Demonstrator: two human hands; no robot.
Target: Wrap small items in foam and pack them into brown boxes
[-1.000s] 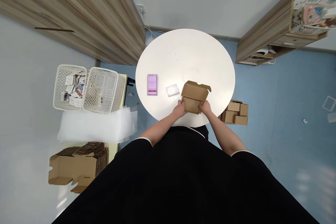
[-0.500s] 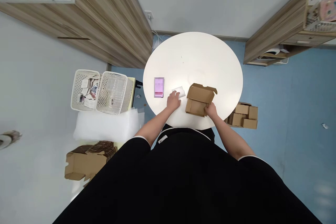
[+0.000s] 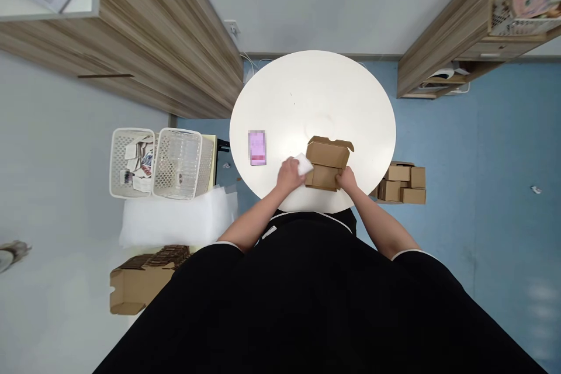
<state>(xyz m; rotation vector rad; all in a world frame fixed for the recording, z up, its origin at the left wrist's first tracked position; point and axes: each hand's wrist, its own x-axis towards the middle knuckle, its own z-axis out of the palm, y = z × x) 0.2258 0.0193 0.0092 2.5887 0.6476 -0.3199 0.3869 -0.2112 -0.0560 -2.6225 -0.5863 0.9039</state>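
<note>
left grip (image 3: pixel 288 176): narrow, pinching a white packet (image 3: pixel 303 164) just beside the box.
right grip (image 3: pixel 349 180): closed on the right end of a kraft mailer box (image 3: pixel 324 176), its lid raised.
box: long axis runs crosswise, touching the right grip.
beyond the left grip: pink card (image 3: pixel 256 147) on the round white counter (image 3: pixel 313 87), print too blurred to read.

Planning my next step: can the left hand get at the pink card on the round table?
Probably yes. The left hand is close to the pink card, and nothing lies between them on the round white table. It seems to be holding a white packet, though, so that may need setting down first.
</note>
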